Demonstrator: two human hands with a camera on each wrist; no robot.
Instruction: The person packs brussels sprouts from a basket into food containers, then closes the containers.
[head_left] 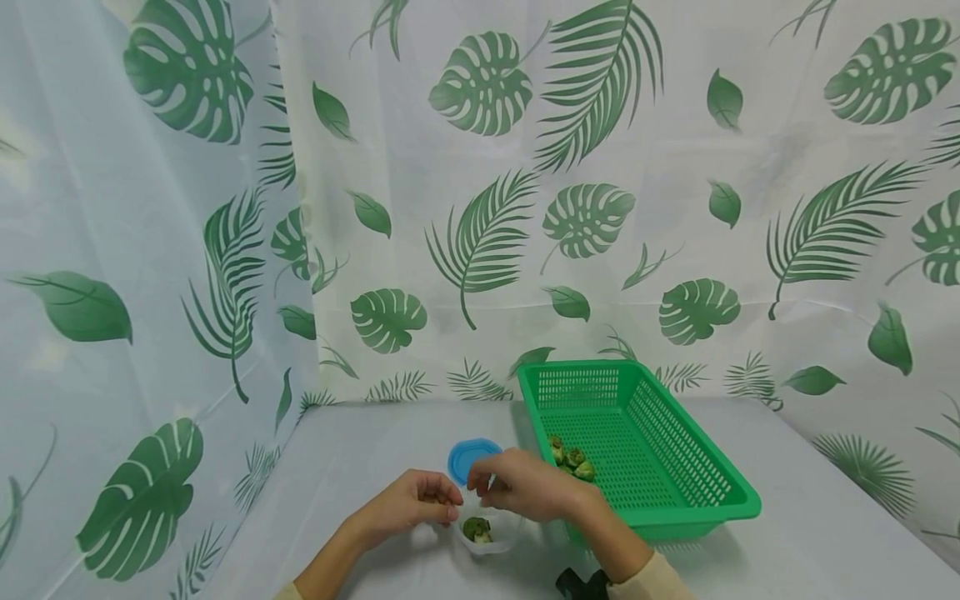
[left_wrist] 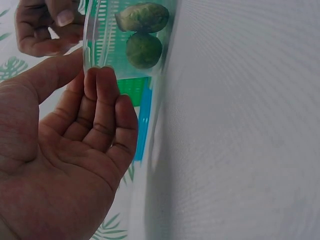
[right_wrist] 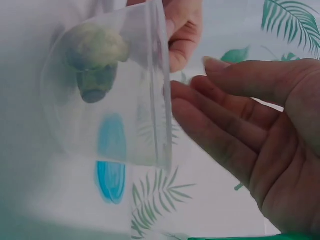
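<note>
A small clear plastic tub [head_left: 507, 545] stands on the table before me, with Brussels sprouts [head_left: 477, 529] in it. Two sprouts [left_wrist: 145, 50] show through its wall in the left wrist view. My left hand [head_left: 408, 506] pinches the tub's near-left rim between thumb and fingertips. Over the tub's far right side hovers my right hand [head_left: 528, 483], its fingers loosely bent and nothing between them. In the right wrist view, the thumb and fingers of that right hand [right_wrist: 250, 125] stand apart beside the rim. A blue lid [head_left: 471, 457] lies just behind the tub.
To the right stands a green plastic basket [head_left: 697, 446] with slotted walls. Several Brussels sprouts [head_left: 579, 467] sit along its left side. A leaf-patterned curtain [head_left: 480, 250] hangs behind and at the sides of the white table [head_left: 360, 450].
</note>
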